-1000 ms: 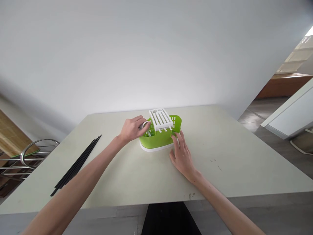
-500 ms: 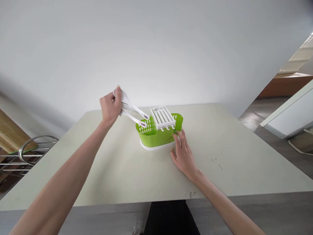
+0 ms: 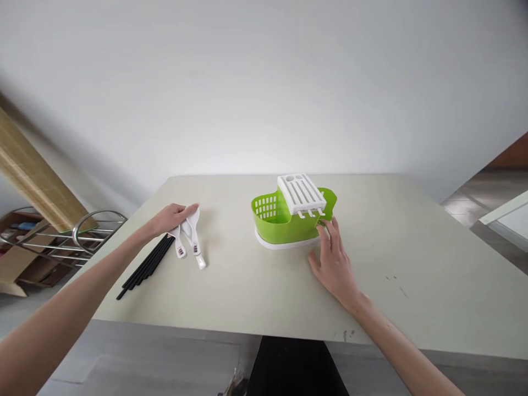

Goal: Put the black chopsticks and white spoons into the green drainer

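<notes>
A bunch of white soup spoons (image 3: 191,223) is pinched in my left hand (image 3: 171,216), handles pointing down toward the table on the left side. Just below that hand lie several black chopsticks (image 3: 147,267), their upper ends partly hidden by the hand and spoons. A green utensil basket (image 3: 274,231) with a white base stands at the middle of the table. On top of it sits a white slotted rack (image 3: 303,192) with small hooks in front. My right hand (image 3: 335,264) is at the basket's front right, fingers loosely bent, thumb apart, fingertips seeming to touch its side.
The pale table (image 3: 256,297) meets a plain wall (image 3: 264,88) at the back. Beyond its left edge are a metal rack (image 3: 88,234), a bamboo-coloured board (image 3: 41,170) and a cardboard box (image 3: 25,261). A white panel (image 3: 509,212) is at the far right.
My left hand has moved left and down with the spoons, away from over the basket. The view has shifted left, bringing the chopsticks into sight. My right hand stays by the basket.
</notes>
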